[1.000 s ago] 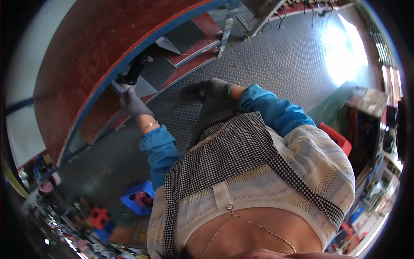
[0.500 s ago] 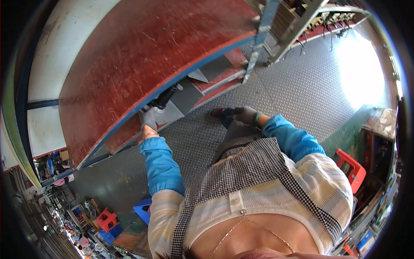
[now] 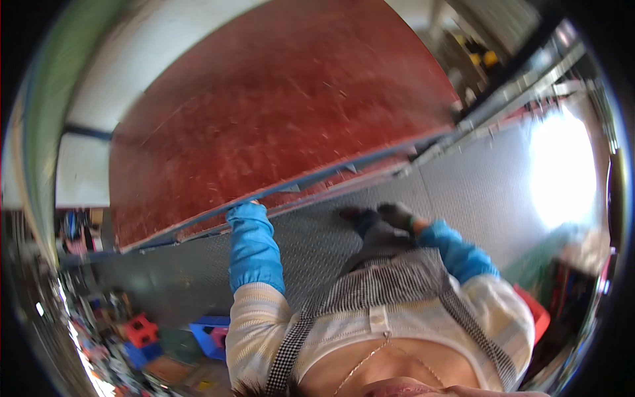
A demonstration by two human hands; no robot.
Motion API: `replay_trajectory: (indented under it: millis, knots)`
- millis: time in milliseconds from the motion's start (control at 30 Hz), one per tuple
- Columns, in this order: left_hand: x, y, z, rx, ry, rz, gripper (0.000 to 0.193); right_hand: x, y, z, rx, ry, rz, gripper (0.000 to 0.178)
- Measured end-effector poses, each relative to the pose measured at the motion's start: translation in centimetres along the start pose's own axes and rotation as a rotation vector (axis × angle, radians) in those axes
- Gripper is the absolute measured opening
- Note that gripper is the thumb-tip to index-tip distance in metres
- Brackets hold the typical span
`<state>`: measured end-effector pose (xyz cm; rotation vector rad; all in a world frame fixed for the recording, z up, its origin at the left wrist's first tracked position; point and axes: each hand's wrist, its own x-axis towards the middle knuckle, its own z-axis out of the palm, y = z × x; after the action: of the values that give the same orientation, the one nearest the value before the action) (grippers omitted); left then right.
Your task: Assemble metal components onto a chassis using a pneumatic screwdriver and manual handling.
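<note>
My left arm, in a blue sleeve cover (image 3: 256,248), reaches to the front edge of the red table (image 3: 291,106). Past the cuff the left hand is hidden under the tabletop, so its fingers and anything in them cannot be seen. Beside my right thigh hangs my right hand (image 3: 395,215) in a dark grey glove. It is blurred, and its fingers do not show clearly. Below the table's blue edge, grey corners of sheets (image 3: 289,189) peek out over the lower shelf.
Textured metal flooring (image 3: 476,172) stretches to the right. A metal frame (image 3: 516,89) stands beyond the table's right end. Behind me on the left are a red stool (image 3: 140,329) and a blue bin (image 3: 210,334); another red stool (image 3: 534,311) is at right.
My left hand, earlier visible beside a black cylindrical tool on the lower shelf, is now hidden under the tabletop. The view has shifted, and the tabletop now covers most of the shelf.
</note>
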<state>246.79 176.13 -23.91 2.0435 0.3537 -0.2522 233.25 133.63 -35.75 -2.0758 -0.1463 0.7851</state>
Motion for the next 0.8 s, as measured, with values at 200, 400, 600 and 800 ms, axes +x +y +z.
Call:
replay_trajectory:
  millis: [200, 400, 600, 800]
  knots:
    - [-2.1, -2.8, 3.2, -0.347, 0.493, 0.029, 0.044, 2.3, 11.1, 1.3, -0.841, -0.095, -0.551, 0.023]
    - [-22.0, -19.7, 8.6, -0.339, 0.378, -0.274, 0.018, 6.6, 9.9, 1.6, -0.59, -0.377, -0.822, 0.022]
    - [-47.9, -26.4, 12.9, -0.183, 0.671, -0.106, 0.022, 17.3, 1.3, 9.3, -1.245, -0.834, -0.996, 0.018]
    - [-67.5, -24.9, 26.4, -0.392, 1.325, -0.649, 0.019, 7.2, -12.2, 26.2, -0.449, -0.95, -0.412, 0.022]
